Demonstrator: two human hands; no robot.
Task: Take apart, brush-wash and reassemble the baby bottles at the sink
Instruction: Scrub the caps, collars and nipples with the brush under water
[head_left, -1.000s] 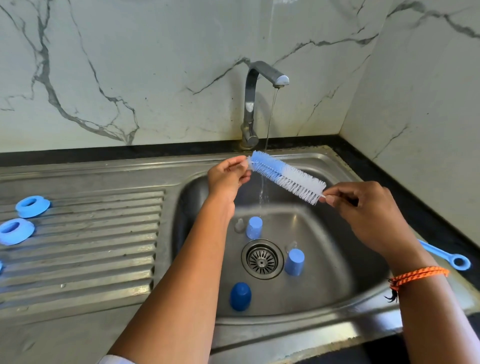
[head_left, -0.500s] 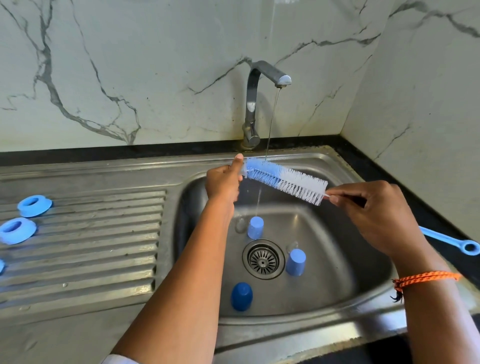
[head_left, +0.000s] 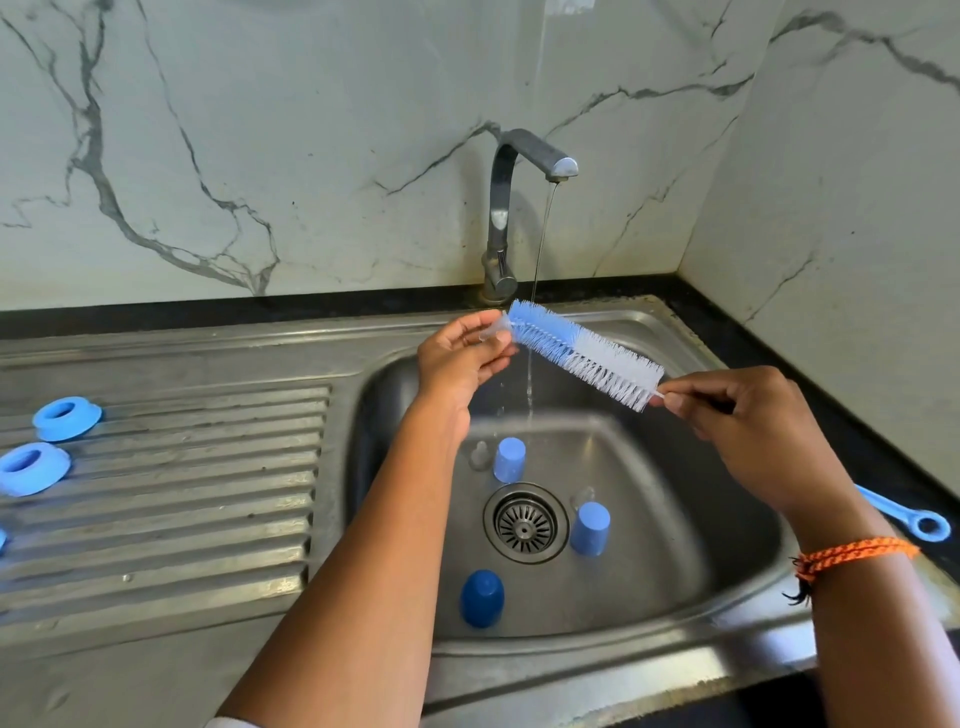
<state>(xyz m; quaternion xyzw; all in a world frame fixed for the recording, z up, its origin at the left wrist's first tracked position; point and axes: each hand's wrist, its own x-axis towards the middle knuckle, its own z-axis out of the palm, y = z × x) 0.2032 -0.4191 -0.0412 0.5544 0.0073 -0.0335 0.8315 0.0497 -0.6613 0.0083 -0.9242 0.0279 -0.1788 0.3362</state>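
My right hand (head_left: 748, 415) pinches the stem of a blue-and-white bottle brush (head_left: 582, 353) held level over the sink basin (head_left: 675, 519). My left hand (head_left: 457, 358) holds a small clear teat (head_left: 491, 330) against the brush's blue tip. A thin stream from the tap (head_left: 519, 208) falls just behind the brush. Three blue caps stand in the basin: a light one (head_left: 509, 460) left of the drain, a light one (head_left: 589, 527) right of it, a dark one (head_left: 482, 597) in front. Clear teats (head_left: 479, 455) lie beside the light caps.
Two blue bottle collars (head_left: 67, 418) (head_left: 32, 467) sit on the ribbed drainboard (head_left: 182, 493) at the left; another blue piece shows at the left edge (head_left: 1, 540). The brush's blue ringed handle (head_left: 909, 519) lies on the dark counter at the right. Marble walls close the corner.
My left hand has opened slightly and now holds the clear teat at the brush tip. The brush has tilted a little, its blue end higher. Water keeps running.
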